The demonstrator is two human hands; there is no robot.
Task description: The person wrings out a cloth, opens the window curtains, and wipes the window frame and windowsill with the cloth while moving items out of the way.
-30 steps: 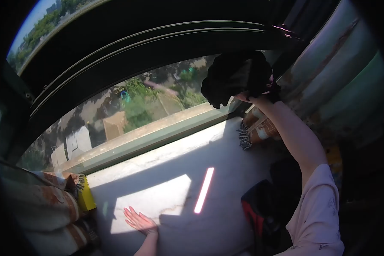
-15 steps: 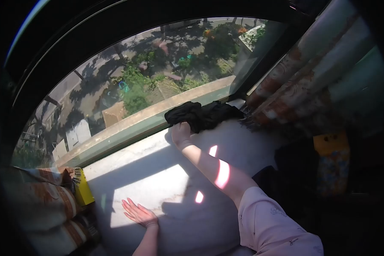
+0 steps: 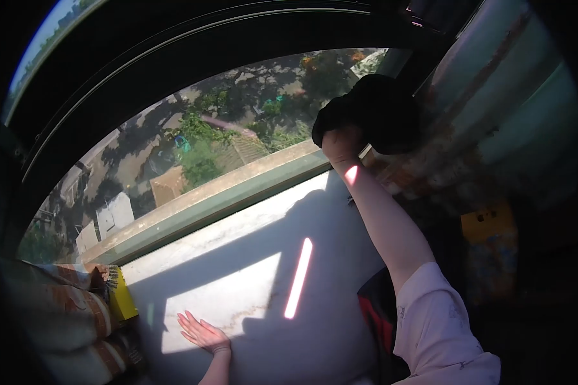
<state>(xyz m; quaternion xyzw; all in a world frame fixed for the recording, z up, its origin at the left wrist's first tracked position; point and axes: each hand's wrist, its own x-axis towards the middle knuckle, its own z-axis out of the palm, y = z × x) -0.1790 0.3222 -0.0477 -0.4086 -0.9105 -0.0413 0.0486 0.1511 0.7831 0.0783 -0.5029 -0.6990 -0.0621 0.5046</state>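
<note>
My right hand (image 3: 341, 142) grips a bunched black cloth (image 3: 386, 115) at the window's right end, raised off the sill in front of the glass. Most of its fingers are hidden by the dark fabric. My left hand (image 3: 202, 332) lies flat on the white marble sill (image 3: 327, 269), fingers stretched out in the patch of sunlight. Nothing is in it.
Beyond the window glass (image 3: 237, 122) are plants and paving below. A patterned curtain (image 3: 469, 102) hangs at the right, another curtain (image 3: 70, 314) at the left beside a yellow object (image 3: 123, 295). A yellow box-like thing (image 3: 488, 221) stands at the right.
My right hand has lifted the black cloth off the sill, moving it up and to the right. My left hand stays in nearly the same place on the marble.
</note>
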